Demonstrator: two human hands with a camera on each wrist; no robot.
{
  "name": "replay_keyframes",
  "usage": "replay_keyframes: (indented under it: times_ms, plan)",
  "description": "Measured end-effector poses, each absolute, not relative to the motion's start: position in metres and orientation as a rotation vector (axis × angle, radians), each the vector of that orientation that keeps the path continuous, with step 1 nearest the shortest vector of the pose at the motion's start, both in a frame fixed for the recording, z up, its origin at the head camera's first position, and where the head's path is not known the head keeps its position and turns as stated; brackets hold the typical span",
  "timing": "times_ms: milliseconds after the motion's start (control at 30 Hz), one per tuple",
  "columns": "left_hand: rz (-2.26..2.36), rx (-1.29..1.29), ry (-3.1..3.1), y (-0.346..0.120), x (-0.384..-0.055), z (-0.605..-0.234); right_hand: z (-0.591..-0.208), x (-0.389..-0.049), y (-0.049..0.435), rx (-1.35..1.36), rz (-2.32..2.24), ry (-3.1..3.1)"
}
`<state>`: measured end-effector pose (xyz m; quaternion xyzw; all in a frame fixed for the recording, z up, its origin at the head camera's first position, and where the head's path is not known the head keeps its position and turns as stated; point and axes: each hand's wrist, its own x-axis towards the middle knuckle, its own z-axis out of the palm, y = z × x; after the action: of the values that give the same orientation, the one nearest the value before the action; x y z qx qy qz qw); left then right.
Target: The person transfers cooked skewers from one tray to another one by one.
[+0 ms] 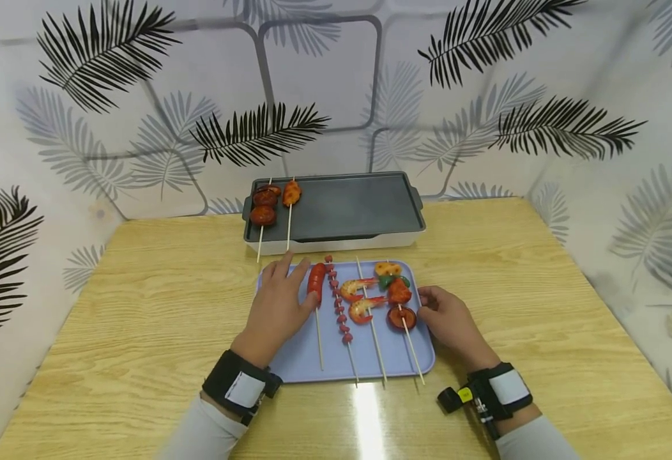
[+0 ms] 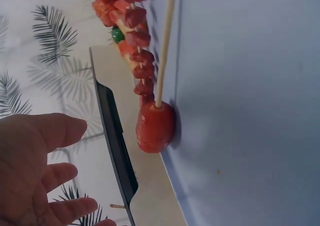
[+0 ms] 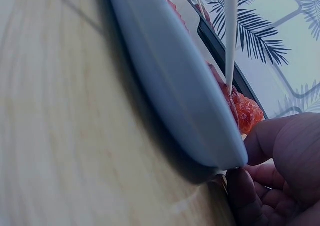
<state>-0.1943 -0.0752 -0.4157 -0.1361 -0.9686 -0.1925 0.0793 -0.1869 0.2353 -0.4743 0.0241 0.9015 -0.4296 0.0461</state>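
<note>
A light purple tray (image 1: 296, 364) lies in front of me with several skewers on it. My right hand (image 1: 448, 319) grips its right rim; the right wrist view has the thumb at the upper side of the rim and fingers below. My left hand (image 1: 275, 306) hovers over the tray's left part with fingers spread, holding nothing. Beside its thumb lies a sausage skewer (image 1: 315, 281), apart from the fingers in the left wrist view. To the right follow a skewer of small red pieces (image 1: 338, 306), a shrimp skewer (image 1: 361, 310) and a mixed skewer (image 1: 399, 294) with a mushroom.
Behind the tray stands a dark rectangular grill plate (image 1: 353, 204) on a white base. A mushroom skewer (image 1: 264, 207) and a skewer with an orange-brown piece (image 1: 292, 193) lie on its left end, sticks over the front edge. A leaf-patterned wall covering (image 1: 324, 76) backs the wooden table (image 1: 158, 306).
</note>
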Motion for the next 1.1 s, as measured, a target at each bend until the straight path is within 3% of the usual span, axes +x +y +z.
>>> replay_keyframes:
  times_ms: [433, 1100]
  plan:
    - [-0.603, -0.413, -2.919, -0.098, -0.231, -0.395, -0.477, -0.192, 0.229, 0.044, -1.332, 2.753]
    - [-0.8, -0.306, -2.86, -0.079, -0.271, -0.385, -0.477, -0.189, 0.237, 0.065, -1.297, 2.771]
